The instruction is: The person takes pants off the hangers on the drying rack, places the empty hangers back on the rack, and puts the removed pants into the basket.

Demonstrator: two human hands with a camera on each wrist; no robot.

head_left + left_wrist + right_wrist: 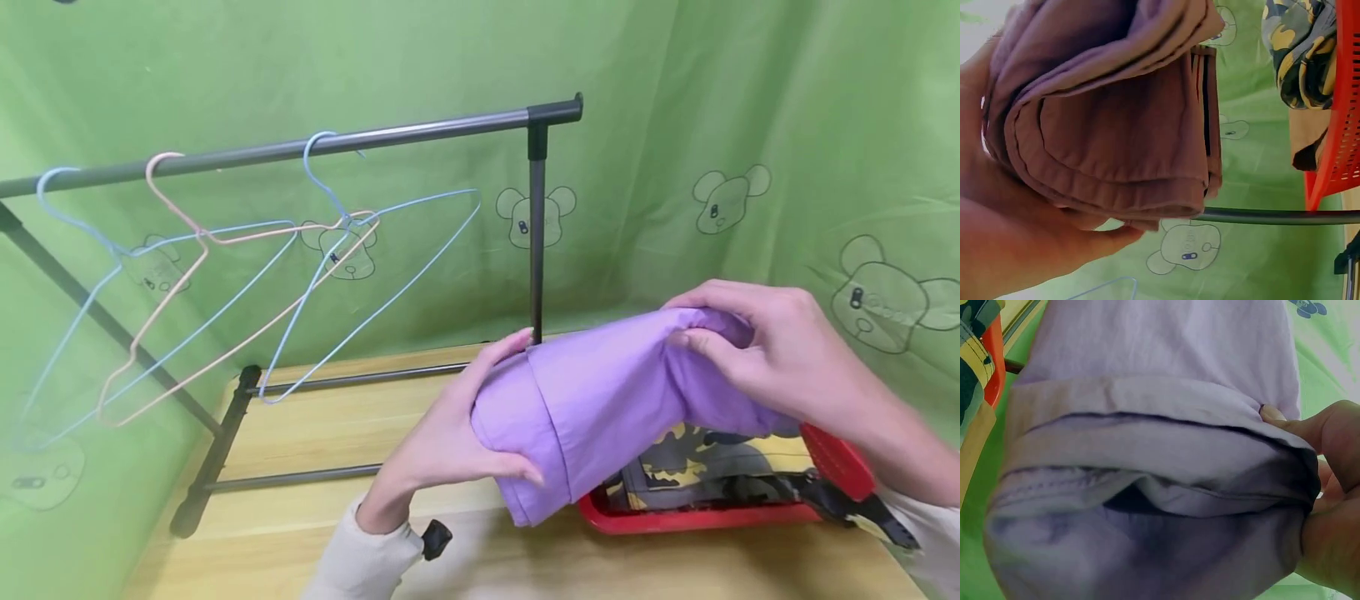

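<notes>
A folded purple garment (600, 408) is held up between both hands, over the near side of the table and the left end of a red basket. My left hand (446, 433) grips its left end, thumb on the near face and fingers behind. In the left wrist view the garment (1122, 137) shows its stacked, rolled layers end-on. My right hand (783, 350) pinches the upper right edge between thumb and fingers. Seen from the right wrist, the cloth (1147, 444) has several folded layers, with the right hand (1335, 481) at their side edge.
The red basket (697, 522) on the wooden table (345, 433) holds yellow-and-grey camouflage clothing (667, 471). Behind stands a dark metal clothes rack (420, 132). Two blue hangers and a pink hanger (202, 233) hang from its bar. Green curtain (637, 250) surrounds the table.
</notes>
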